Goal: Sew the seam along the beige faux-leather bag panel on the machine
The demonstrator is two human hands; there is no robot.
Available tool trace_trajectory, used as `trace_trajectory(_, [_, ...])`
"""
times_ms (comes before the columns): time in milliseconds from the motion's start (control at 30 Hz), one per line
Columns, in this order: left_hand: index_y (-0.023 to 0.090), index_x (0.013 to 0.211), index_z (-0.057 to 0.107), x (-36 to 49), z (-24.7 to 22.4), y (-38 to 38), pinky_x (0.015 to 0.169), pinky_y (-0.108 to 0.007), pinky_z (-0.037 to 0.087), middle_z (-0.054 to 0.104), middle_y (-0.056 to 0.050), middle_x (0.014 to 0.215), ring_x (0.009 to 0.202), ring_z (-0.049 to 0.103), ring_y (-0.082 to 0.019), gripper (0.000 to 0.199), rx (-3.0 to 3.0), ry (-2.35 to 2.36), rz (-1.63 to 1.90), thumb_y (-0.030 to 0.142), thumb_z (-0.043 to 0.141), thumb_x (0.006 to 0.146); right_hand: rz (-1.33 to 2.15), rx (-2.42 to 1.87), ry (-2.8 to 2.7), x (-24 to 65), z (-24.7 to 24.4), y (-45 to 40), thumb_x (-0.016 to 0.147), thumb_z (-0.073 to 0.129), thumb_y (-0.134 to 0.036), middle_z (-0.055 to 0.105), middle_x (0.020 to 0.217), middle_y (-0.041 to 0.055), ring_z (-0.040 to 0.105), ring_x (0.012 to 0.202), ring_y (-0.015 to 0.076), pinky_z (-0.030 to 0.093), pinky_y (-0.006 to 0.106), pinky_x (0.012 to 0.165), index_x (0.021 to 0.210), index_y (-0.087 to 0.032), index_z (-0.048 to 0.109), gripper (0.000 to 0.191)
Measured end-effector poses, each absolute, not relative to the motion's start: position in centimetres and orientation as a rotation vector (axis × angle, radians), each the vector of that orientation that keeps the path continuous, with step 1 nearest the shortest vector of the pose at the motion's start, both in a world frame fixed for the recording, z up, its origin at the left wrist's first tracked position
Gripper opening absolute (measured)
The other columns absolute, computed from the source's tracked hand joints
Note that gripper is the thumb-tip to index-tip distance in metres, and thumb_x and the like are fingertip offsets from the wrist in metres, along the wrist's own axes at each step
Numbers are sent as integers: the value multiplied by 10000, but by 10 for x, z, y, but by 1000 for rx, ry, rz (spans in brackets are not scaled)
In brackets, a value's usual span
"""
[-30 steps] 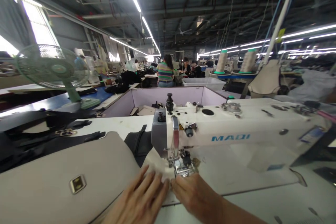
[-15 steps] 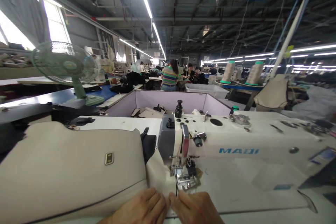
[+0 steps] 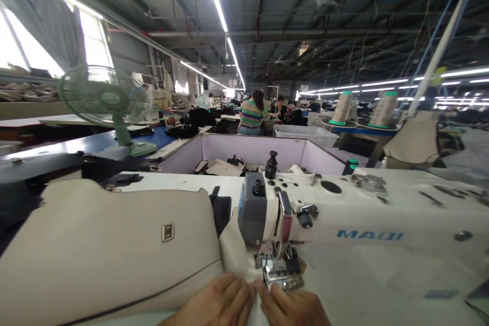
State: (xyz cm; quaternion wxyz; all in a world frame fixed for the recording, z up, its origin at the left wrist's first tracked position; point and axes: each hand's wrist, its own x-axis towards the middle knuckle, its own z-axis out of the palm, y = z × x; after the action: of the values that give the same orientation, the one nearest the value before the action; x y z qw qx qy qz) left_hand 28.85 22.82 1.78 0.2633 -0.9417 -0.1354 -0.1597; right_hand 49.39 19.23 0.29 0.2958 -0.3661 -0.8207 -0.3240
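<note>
A beige leather bag piece (image 3: pixel 126 249) with dark edging and a small metal turn-lock plate (image 3: pixel 167 233) lies left of the sewing machine (image 3: pixel 359 209). Its narrower beige part (image 3: pixel 234 244) runs up to the metal presser foot (image 3: pixel 280 272). My left hand (image 3: pixel 221 300) is closed, fingers pressed together on the leather just in front of the foot. Beside it, my right hand (image 3: pixel 292 306) pinches the same edge, its fingertips almost touching the left ones. The exact grip under the fingers is hidden.
Behind the machine is a lilac-walled bin (image 3: pixel 252 147) with beige pieces in it. A green fan (image 3: pixel 109 99) stands on the left table. Thread cones (image 3: pixel 384 109) stand at right. A person in a striped top (image 3: pixel 251 113) is farther back.
The view has shifted, so the scene sits a little farther right and lower. My hands are slightly closer to the presser foot, still on the leather edge.
</note>
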Motion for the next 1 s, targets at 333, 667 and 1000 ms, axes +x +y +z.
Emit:
trace_trajectory(333, [124, 961, 586, 294, 19, 235, 591, -301, 382, 602, 15, 762, 635, 517, -150, 112, -2551, -388, -482, 100, 487, 914, -752, -1096, -2263, 496, -6, 191, 988, 263, -35, 574, 640, -22, 535, 421, 105, 281, 295, 362, 1112, -94, 583, 349])
trace_trajectory(667, [150, 992, 614, 299, 23, 244, 615, -318, 428, 647, 4, 832, 678, 561, -179, 111, -2669, -470, -247, 194, 572, 899, -652, -1152, -2226, 493, -3, 190, 1009, 235, -85, 594, 673, -5, 555, 447, 133, 276, 315, 355, 1098, -84, 564, 342])
trace_trajectory(1000, [159, 1016, 602, 301, 29, 247, 649, -324, 426, 646, -3, 888, 731, 570, -185, 126, -2717, -516, -95, 219, 595, 906, -576, -1184, -2257, 496, -4, 189, 1011, 279, -113, 548, 647, -21, 525, 438, 146, 248, 323, 361, 1080, -138, 567, 296])
